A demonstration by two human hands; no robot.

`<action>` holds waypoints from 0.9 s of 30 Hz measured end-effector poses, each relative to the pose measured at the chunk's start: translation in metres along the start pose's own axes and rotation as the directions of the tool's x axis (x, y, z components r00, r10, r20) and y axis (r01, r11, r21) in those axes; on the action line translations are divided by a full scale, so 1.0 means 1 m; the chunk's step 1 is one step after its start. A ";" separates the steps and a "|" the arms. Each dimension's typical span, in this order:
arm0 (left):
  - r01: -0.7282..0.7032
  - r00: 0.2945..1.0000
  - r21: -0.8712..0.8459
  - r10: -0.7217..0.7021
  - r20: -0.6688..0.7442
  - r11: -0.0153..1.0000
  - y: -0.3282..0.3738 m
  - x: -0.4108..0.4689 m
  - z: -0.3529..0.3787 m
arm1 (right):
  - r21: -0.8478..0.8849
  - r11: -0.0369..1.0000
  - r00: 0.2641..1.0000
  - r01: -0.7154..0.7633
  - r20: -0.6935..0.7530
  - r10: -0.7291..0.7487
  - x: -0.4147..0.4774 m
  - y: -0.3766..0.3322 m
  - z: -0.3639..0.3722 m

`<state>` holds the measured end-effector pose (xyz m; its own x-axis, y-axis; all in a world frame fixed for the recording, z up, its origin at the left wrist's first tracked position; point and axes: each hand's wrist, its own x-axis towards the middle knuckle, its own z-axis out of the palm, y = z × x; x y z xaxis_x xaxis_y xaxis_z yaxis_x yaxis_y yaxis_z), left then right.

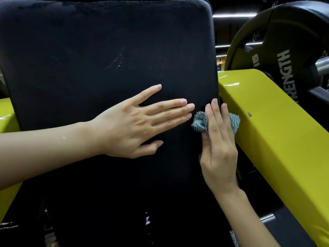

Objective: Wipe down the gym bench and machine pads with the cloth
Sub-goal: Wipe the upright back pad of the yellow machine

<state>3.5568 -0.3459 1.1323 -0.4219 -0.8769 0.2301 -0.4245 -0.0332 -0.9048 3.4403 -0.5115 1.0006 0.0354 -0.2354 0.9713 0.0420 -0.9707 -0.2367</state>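
Head view: big black rectangular upholstered pad point(106, 50), long axis running bottom to top of frame, rounded top end far from the person, lower end lost in dark. Crumpled blue-grey striped cloth point(200, 122) sits at pad's right edge, mostly hidden under right hand point(219, 154), whose fingers lie straight and close together, pressing it. Left hand point(135, 125) lies flat mid-pad, fingers straight, splayed. Yellow-green metal frame arm point(276, 139) is right of pad; black weight plate point(284, 41) is cropped.
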 end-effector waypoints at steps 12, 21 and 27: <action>0.015 1.000 0.008 -0.015 0.002 1.000 0.002 0.001 -0.001 | -0.049 0.997 0.997 -0.055 0.043 0.057 -0.083 0.000 -0.005; 0.038 0.999 0.035 -0.037 -0.010 0.999 0.005 0.002 0.001 | -0.048 0.995 0.995 -0.086 0.051 0.088 -0.093 -0.003 -0.004; 0.048 0.999 0.026 -0.048 -0.015 0.998 0.008 0.004 0.001 | 0.006 0.998 0.998 -0.069 0.008 0.069 -0.033 -0.001 -0.001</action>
<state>3.5527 -0.3497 1.1254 -0.4132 -0.8670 0.2786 -0.4231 -0.0882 -0.9018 3.4382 -0.5023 0.9687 0.0466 -0.3010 0.9525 0.0458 -0.9519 -0.3030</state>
